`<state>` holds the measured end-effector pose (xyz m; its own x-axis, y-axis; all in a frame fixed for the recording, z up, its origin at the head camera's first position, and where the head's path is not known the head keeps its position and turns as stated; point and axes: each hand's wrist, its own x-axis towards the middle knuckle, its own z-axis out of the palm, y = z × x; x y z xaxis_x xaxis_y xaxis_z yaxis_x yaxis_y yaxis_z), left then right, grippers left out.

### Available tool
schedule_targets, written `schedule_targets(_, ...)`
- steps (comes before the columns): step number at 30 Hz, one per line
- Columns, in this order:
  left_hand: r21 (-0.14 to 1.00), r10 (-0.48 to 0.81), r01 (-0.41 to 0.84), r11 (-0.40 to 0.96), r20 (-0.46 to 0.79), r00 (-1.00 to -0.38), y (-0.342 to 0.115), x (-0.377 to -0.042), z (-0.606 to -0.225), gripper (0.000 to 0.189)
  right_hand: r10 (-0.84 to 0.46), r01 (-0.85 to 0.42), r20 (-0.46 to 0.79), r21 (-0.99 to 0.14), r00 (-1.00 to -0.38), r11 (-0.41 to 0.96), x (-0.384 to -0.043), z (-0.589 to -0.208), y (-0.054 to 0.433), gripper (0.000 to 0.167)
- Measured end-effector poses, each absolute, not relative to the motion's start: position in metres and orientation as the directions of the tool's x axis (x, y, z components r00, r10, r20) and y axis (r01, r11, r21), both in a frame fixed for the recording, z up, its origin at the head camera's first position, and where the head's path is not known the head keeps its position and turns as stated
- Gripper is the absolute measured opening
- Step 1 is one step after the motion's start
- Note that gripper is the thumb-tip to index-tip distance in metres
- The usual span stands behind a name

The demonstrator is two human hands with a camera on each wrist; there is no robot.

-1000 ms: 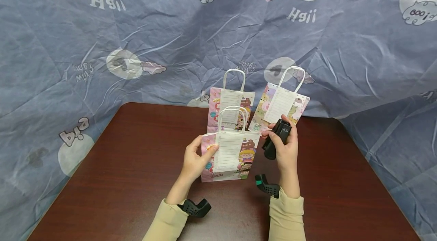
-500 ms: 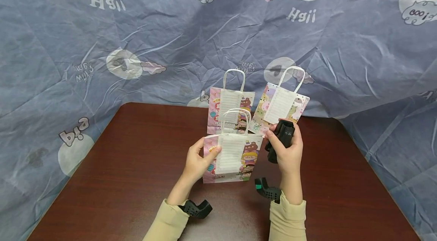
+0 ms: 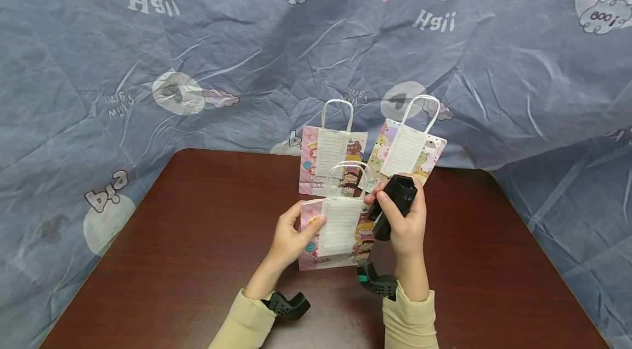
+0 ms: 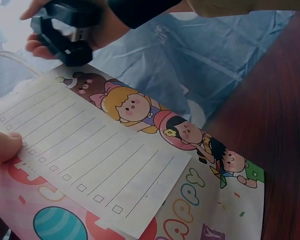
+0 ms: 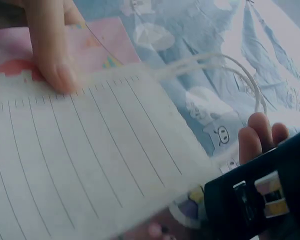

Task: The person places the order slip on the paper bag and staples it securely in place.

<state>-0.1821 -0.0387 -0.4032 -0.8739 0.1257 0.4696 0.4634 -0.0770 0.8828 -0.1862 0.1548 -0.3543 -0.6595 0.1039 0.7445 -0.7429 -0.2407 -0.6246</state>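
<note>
My left hand (image 3: 291, 236) grips the left edge of a pink cartoon paper gift bag (image 3: 307, 262), its thumb pressing a lined checklist sheet (image 3: 339, 231) flat against the front. The bag is slightly tilted, with white handles on top. My right hand (image 3: 411, 223) holds a black stapler (image 3: 399, 195) at the bag's upper right corner. From the left wrist, the stapler (image 4: 72, 50) appears over the sheet's top end, near the printed bear. In the right wrist view the stapler (image 5: 260, 190) is close to the sheet's edge; whether it touches the paper I cannot tell.
Behind stands a similar pink bag (image 3: 308, 173) with a lined sheet on its front. Right of it leans a pastel animal-print bag (image 3: 434, 154), also bearing a sheet. Both are near the back edge of the brown table (image 3: 197, 217), before a blue printed cloth (image 3: 237, 36).
The held bag has shifted a little right and toward me. My right hand first drew slightly back, then brought the stapler left against or near the bag's upper right corner.
</note>
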Motion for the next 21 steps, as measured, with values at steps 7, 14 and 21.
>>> schedule_targets(7,0.869,0.165,0.486,-0.092,0.494,-0.854,-0.034,-0.179,-0.404,0.026,0.073,-0.768,0.779,-0.590,-0.623,-0.252,-0.185,-0.353,0.144,0.027)
schedule_targets(14,0.843,0.191,0.534,-0.068,0.536,-0.822,-0.032,-0.177,-0.403,0.022,0.096,-0.787,0.791,-0.573,-0.604,-0.226,-0.183,-0.354,0.137,0.034)
schedule_targets(21,0.818,0.197,0.572,-0.064,0.572,-0.796,-0.031,-0.176,-0.402,0.021,0.137,-0.822,0.823,-0.507,-0.551,-0.261,-0.183,-0.356,0.127,0.038)
